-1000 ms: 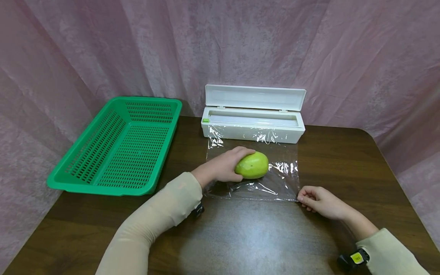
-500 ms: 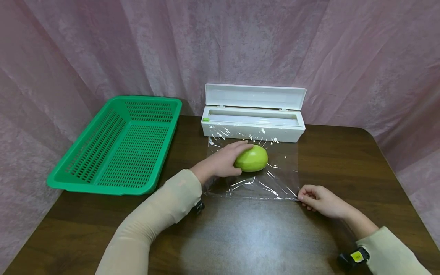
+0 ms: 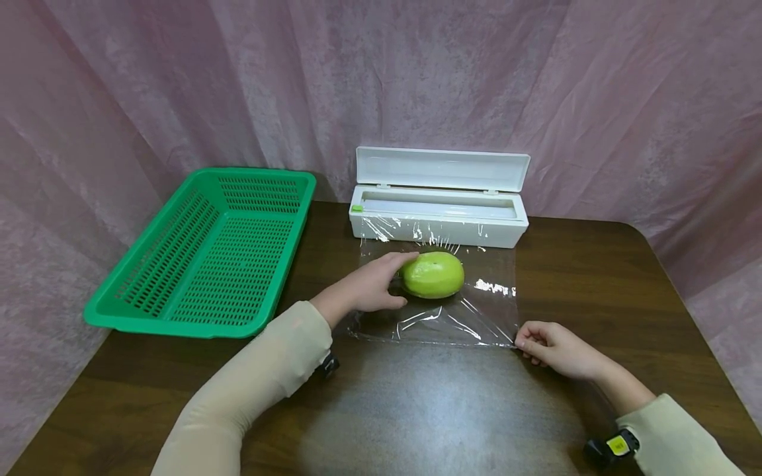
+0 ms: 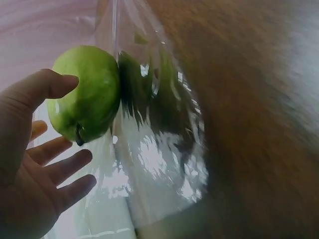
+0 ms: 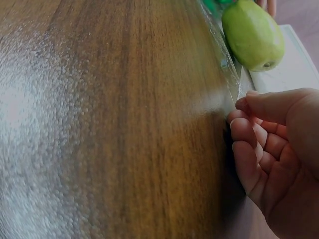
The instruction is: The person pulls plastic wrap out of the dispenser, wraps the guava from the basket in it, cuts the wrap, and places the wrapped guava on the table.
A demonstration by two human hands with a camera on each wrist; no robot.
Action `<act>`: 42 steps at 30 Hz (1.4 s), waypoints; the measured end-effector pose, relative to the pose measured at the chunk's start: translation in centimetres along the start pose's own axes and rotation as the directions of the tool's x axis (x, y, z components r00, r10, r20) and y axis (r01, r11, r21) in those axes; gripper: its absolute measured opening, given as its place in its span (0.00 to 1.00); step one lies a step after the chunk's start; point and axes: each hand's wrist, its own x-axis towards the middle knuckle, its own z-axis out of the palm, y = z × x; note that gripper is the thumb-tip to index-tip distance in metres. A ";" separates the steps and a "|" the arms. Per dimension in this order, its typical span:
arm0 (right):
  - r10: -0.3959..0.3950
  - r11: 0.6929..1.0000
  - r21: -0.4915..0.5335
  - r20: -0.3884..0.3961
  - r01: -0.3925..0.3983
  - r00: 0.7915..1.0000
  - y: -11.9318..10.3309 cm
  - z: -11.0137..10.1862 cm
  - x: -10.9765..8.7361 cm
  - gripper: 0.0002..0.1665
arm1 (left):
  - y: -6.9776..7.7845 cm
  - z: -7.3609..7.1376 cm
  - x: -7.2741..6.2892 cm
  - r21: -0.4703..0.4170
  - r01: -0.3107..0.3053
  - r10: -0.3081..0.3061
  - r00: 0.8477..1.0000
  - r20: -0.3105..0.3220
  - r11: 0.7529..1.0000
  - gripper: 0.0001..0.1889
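A smooth green oval fruit (image 3: 434,275) with a short stem lies on a clear sheet of plastic wrap (image 3: 476,317) in the head view. At its left side is my left hand (image 3: 374,283), thumb and fingers spread apart; in the left wrist view that hand (image 4: 35,164) has loose fingers around the fruit's stem end (image 4: 89,94), not gripping it. My right hand (image 3: 556,349) pinches the wrap's near right corner between thumb and forefinger, as the right wrist view of the hand (image 5: 279,144) also shows. Whether the left fingertips touch the fruit is hard to tell.
Behind the fruit stands a white wrap dispenser (image 3: 437,229) with its lid raised and a green slider at its left; the wrap runs out over its front. A green slotted basket (image 3: 268,317) sits at the left of the dark wooden table (image 3: 595,277). Pink curtains hang behind.
The fruit has moved slightly back toward the dispenser. My left hand has loosened from it and drawn a little left. The right hand has stayed at the wrap's corner.
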 end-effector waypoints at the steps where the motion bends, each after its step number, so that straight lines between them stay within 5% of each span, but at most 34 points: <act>1: -0.001 1.000 -0.001 0.000 0.001 1.000 0.0 0.0 0.0 0.08 | 0.0 -0.1 -0.2 0.001 0.009 -0.009 1.000 0.005 1.000 0.45; 17: 0.011 1.000 -0.007 0.008 -0.011 1.000 0.2 -0.1 0.1 0.08 | -1.0 0.0 -2.5 0.072 0.106 -0.113 0.989 0.097 0.992 0.44; 31: 0.018 1.000 -0.003 0.024 -0.018 1.000 0.1 -0.1 0.1 0.09 | -1.3 0.0 -4.7 0.150 0.104 -0.136 0.966 0.219 0.983 0.21; 42: 0.030 1.000 0.001 0.031 -0.030 0.999 0.2 -0.1 0.2 0.10 | -1.2 0.2 -5.3 0.190 0.151 -0.203 0.933 0.297 0.970 0.07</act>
